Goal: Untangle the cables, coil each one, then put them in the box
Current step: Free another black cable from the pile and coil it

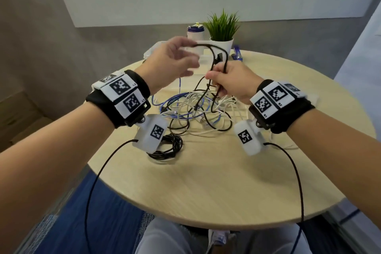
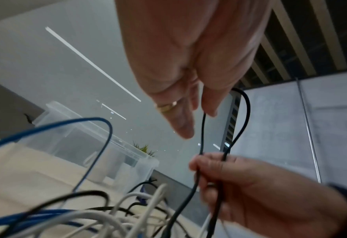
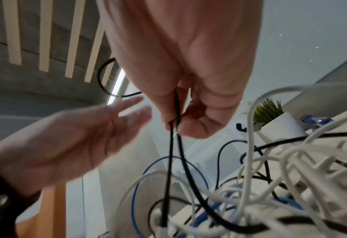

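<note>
A black cable (image 1: 226,53) rises as a narrow loop out of the tangle (image 1: 191,107) of white, blue and black cables on the round table (image 1: 206,181). My left hand (image 1: 186,51) pinches the top of that loop between thumb and forefinger, with the other fingers spread; the pinch shows in the left wrist view (image 2: 201,111). Lower down, my right hand (image 1: 214,80) grips both strands of the black cable (image 3: 170,153) together. A coiled black cable (image 1: 173,144) lies near the left wrist. The clear plastic box (image 1: 151,51) stands behind my left hand.
At the table's far edge stand a potted plant (image 1: 222,27), a white and blue bottle (image 1: 195,32) and a blue stapler (image 1: 237,52). The near half of the table is bare wood. Black leads hang from both wrist cameras over the front edge.
</note>
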{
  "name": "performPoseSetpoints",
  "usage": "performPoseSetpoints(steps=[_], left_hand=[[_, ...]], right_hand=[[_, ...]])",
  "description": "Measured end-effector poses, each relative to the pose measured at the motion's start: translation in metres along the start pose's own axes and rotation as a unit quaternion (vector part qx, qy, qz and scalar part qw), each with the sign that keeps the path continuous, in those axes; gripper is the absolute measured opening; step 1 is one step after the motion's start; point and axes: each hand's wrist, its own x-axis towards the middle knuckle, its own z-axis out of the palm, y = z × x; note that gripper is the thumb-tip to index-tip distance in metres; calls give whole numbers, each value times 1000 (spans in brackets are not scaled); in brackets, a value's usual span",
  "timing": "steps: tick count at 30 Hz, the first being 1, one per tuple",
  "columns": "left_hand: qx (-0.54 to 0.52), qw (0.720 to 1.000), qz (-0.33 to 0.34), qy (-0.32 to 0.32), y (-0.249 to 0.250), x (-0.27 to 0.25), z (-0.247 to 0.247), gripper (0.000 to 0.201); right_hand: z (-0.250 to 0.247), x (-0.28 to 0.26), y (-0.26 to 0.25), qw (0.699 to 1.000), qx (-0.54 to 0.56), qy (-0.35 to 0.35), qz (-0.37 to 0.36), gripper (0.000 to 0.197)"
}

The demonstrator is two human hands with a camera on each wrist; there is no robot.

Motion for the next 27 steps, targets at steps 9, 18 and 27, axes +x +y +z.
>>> performPoseSetpoints(steps=[9,18,27], left_hand=[[513,803,-145,-267,-32,-10,3,45],[445,893,-6,-71,-37,1,0,22],[113,985,-91,-96,-25,4,38,13]], right_hand=[[-28,4,-22,988,145,54,-9,21],[-41,5,-30,961,250,115,-13,16],[-49,0,-45,936,332,108,-38,17]])
